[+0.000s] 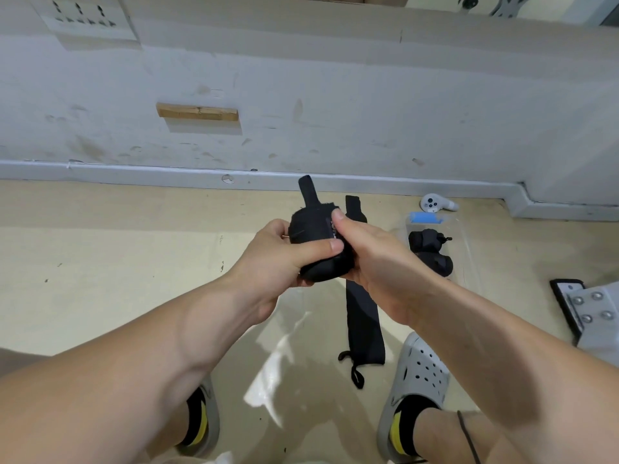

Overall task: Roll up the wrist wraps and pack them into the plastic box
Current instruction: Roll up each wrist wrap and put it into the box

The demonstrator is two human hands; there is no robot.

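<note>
Rolling step nearly done: left hand (278,259) and right hand (378,262) both clasp the thick black fabric wrist-wrap roll (313,244) in mid-air above the floor (134,262), its tail strap (308,193) sticking up loose; next, probably, fasten tail and carry it right to the clear plastic box (466,249).

Rolled wrap (315,249) held; flat wrap (364,316) floor; rolls (430,254) boxed.

The right hand (378,262) hides the middle of the flat wrap (365,316), and its fingers and those of the left hand (268,259) vanish behind the rolled wrap (316,236). The walls of the plastic box (465,242) are too faint to trace; the right edge cuts off a metal plate (593,306).
</note>
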